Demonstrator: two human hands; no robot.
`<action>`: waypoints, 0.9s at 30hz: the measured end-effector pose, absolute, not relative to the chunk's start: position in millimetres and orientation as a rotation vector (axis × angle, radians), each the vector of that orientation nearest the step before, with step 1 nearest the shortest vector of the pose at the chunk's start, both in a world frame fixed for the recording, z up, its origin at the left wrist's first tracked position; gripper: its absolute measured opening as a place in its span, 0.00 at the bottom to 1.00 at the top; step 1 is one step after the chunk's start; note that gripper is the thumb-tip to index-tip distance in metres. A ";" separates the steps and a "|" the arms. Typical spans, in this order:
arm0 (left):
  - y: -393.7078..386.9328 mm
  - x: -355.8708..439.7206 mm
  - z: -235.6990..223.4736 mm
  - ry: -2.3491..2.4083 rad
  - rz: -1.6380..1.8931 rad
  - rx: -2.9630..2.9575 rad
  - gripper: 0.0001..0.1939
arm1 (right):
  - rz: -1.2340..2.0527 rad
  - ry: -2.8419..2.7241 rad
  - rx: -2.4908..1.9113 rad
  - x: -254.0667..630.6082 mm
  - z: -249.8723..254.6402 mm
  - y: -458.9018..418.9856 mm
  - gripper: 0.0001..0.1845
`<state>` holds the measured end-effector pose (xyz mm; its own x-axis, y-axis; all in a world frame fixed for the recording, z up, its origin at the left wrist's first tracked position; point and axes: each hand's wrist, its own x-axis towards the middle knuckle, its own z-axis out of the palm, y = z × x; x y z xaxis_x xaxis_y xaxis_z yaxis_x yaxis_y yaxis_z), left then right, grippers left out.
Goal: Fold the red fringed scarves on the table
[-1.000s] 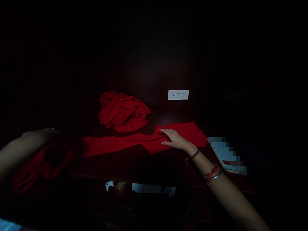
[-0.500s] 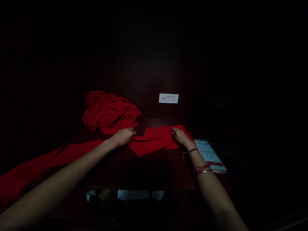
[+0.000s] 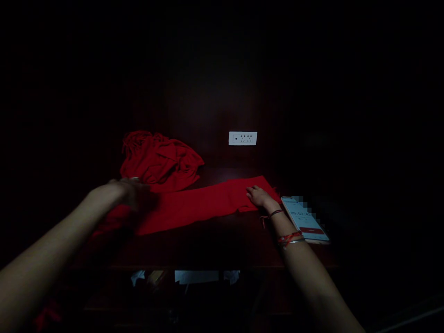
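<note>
A long red scarf [image 3: 194,206] with a fringed right end lies flat across the dark tabletop. My right hand [image 3: 258,197] rests on it near the fringe, fingers stretched out and pressing the cloth. Above the scarf's left part is my left hand [image 3: 126,190], blurred by motion. Its fingers point down, and I cannot make out whether they grip the cloth. Behind the scarf, a second red fringed cloth [image 3: 161,162] sits in a crumpled heap.
Just right of my right wrist lies a phone [image 3: 307,222] showing a running timer. A white socket plate [image 3: 243,138] is on the back wall. Below the tabletop edge [image 3: 208,268], a shelf holds some pale items [image 3: 196,277]. The surroundings are very dark.
My left hand has moved left along the scarf. The bunched folds in the middle are now spread into a smoother strip. My right hand stays near the fringe, its fingers flatter.
</note>
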<state>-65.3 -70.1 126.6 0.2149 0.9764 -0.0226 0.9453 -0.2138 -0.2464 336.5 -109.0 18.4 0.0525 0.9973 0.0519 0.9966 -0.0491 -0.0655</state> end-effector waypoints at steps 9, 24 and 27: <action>-93.6 126.1 32.3 -1.734 -0.032 -2.786 0.35 | 0.226 -2.021 -2.381 333.1 17.5 -114.1 0.33; -53.9 125.3 16.1 -1.572 -0.110 -2.831 0.35 | -0.012 -2.074 -2.169 318.4 22.1 -108.6 0.36; -47.6 117.6 4.4 -1.564 -0.049 -2.869 0.36 | 0.193 -2.101 -2.293 315.7 17.5 -104.9 0.36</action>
<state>117.6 -47.6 4.4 0.5433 0.8388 -0.0344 0.8351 -0.5358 0.1250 315.7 -104.9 17.5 0.0832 0.9938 -0.0739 0.9906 -0.0905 -0.1023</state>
